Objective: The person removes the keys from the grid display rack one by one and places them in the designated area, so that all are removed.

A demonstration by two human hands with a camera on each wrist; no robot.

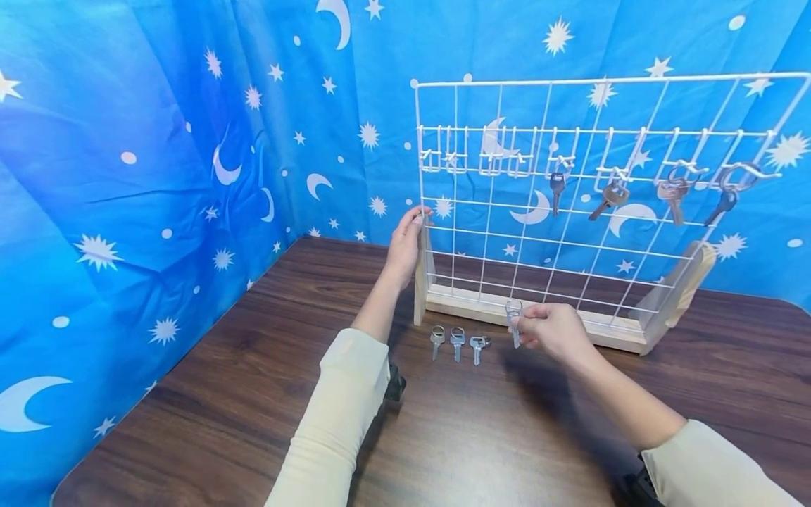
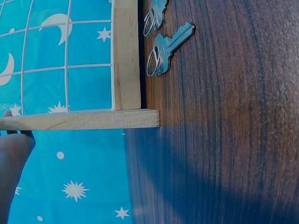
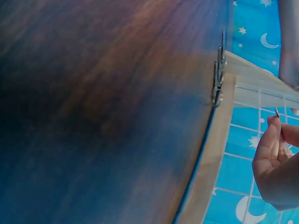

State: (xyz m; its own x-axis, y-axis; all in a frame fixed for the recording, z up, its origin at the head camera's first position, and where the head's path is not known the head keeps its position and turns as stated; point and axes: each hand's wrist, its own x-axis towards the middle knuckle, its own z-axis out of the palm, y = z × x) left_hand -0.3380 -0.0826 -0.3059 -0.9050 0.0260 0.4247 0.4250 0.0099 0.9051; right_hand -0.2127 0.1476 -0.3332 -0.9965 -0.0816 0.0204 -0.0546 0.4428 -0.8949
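My right hand (image 1: 557, 331) pinches a silver key (image 1: 516, 334) with a ring on it, held a little above the table in front of the rack's base. In the right wrist view only a sliver of that key (image 3: 277, 112) shows at the fingertips. My left hand (image 1: 403, 248) holds the left wooden upright (image 1: 420, 282) of a white wire grid rack (image 1: 516, 253). Three keys with rings, a left one (image 1: 437, 342), a middle one (image 1: 457, 343) and a right one (image 1: 478, 349), lie in a row on the table before the base.
Several keys, one of them a dark key (image 1: 557, 190), hang from hooks on the rack's right half. The hooks (image 1: 491, 165) at the left bear no keys. A blue cloth (image 1: 190, 141) with moons and stars surrounds the brown wooden table (image 1: 253, 352).
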